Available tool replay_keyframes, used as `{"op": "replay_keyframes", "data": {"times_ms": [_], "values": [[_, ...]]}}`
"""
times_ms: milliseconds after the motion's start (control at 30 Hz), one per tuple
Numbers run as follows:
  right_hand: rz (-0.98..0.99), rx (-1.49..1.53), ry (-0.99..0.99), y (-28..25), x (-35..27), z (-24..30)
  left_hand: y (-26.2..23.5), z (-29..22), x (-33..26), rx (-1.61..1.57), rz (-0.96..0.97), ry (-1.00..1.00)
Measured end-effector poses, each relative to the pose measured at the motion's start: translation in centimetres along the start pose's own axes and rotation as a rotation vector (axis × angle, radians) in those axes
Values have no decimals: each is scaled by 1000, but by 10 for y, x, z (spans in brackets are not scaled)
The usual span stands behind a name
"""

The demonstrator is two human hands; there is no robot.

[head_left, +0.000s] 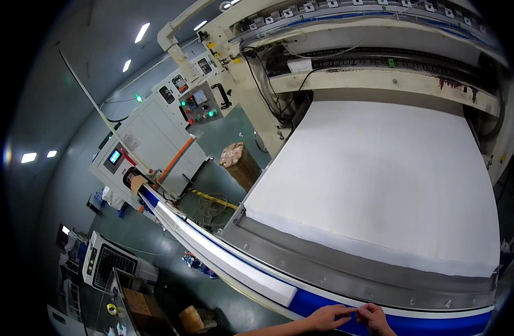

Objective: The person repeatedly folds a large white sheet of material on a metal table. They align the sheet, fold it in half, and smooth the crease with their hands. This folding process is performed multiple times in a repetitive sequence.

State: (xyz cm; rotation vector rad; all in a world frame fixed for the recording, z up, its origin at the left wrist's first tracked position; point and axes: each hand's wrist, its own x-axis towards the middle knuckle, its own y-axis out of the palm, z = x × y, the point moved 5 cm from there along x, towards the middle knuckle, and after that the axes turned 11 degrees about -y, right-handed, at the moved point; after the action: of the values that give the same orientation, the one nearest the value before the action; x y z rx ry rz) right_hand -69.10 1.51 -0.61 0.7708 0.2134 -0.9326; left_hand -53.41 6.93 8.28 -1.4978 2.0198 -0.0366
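Observation:
At the lower edge, my left hand (329, 318) and my right hand (374, 320) meet fingertip to fingertip over a blue conveyor belt (310, 301). The fingers of both are curled and pinched together. Whatever they hold, if anything, is too small to make out. Beyond them a wide stack of white sheets (380, 179) lies on a grey metal table (290, 255), coming out from under a large cream machine (374, 81). To the left of my hands, a long white stack of folded paper (229, 255) rests on the blue belt.
The belt runs away left to a white cabinet machine (156, 134) with a small screen. A control panel (201, 106) with lit buttons stands behind. A tall brown carton (240, 165) stands beside the table. An open cardboard box (195, 319) sits on the floor, lower left.

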Motion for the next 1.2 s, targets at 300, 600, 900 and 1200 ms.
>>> {"op": "replay_keyframes", "data": {"times_ms": [300, 600, 900, 1200], "values": [[45, 127, 47, 1, 3, 3, -2, -14, -2, 36, 28, -52], [37, 39, -27, 12, -7, 21, -2, -16, -2, 0, 16, -29], [56, 11, 9, 8, -2, 14, -2, -16, -6, 63, 9, -39], [82, -148, -41, 3, 3, 18, -3, -17, -7, 57, -4, -34]]}}
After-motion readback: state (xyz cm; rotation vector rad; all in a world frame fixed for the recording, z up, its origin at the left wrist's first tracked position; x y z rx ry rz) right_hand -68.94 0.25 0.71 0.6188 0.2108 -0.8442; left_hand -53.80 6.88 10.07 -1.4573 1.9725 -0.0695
